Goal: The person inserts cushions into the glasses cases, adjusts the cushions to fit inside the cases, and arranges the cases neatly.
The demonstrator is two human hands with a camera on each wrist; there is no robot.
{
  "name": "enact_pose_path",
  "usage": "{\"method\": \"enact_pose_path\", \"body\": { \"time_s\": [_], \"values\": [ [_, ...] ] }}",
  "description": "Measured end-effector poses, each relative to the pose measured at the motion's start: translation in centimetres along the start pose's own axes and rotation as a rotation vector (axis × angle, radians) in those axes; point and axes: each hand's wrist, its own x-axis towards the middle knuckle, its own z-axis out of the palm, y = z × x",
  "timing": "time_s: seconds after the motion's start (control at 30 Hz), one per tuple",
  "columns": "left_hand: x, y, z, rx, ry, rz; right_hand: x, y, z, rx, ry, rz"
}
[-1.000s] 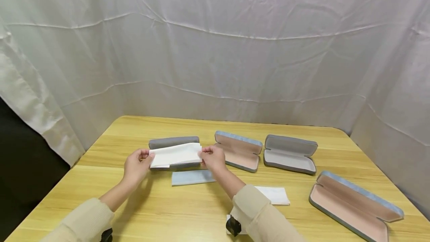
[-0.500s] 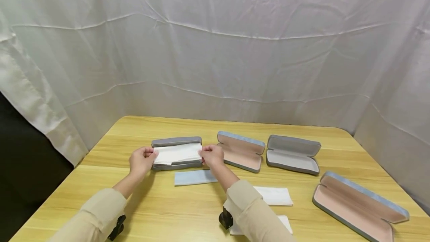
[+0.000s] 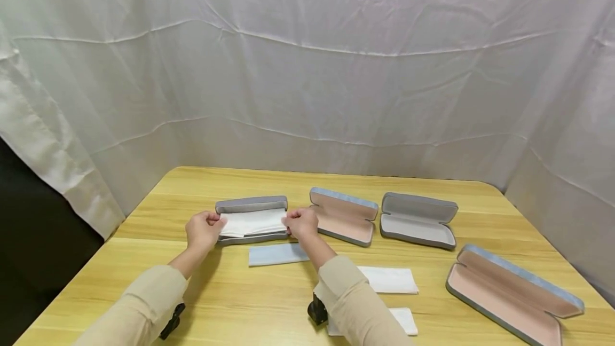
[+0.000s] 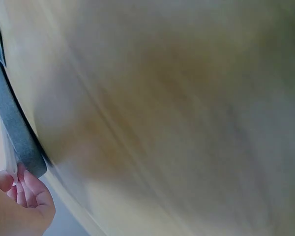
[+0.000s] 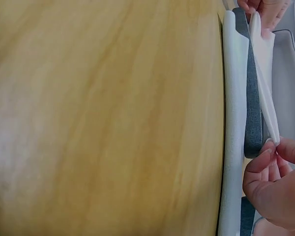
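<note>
A folded white cloth [image 3: 253,222] spans both hands over an open grey glasses case [image 3: 252,238] at the left of the table. My left hand [image 3: 202,230] pinches its left end between thumb and fingers; the left wrist view shows this hand [image 4: 27,201] at the case's end. My right hand [image 3: 304,223] pinches the opposite end. In the right wrist view the cloth [image 5: 267,93] droops between the two hands, level with the case's front wall [image 5: 253,108]. The grey lid stands up behind it. A folded light blue cloth [image 3: 276,254] lies just in front of the case.
Right of the hands stand an open blue case with pink lining [image 3: 342,221] and another open grey case [image 3: 417,221]. A larger pink-lined case [image 3: 511,295] lies open at the right front. Two folded white cloths [image 3: 390,280] lie near the right forearm.
Both hands have lowered the white cloth toward the grey case, so more of the lid's inside shows above it. Both hands still hold its ends.
</note>
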Motion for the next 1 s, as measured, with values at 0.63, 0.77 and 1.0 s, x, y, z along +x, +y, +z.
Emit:
{"method": "enact_pose_path", "body": {
  "time_s": [0.63,0.77,1.0],
  "values": [
    [-0.07,-0.18,0.14,0.048,-0.013,-0.023,0.08,0.24,0.24,-0.154,0.04,-0.095],
    [-0.06,-0.23,0.08,0.074,-0.025,-0.032,0.02,0.25,0.19,-0.174,0.044,-0.104],
    [0.08,-0.27,0.0,0.106,-0.036,-0.022,-0.14,0.26,0.14,-0.186,0.034,-0.098]
  ]
}}
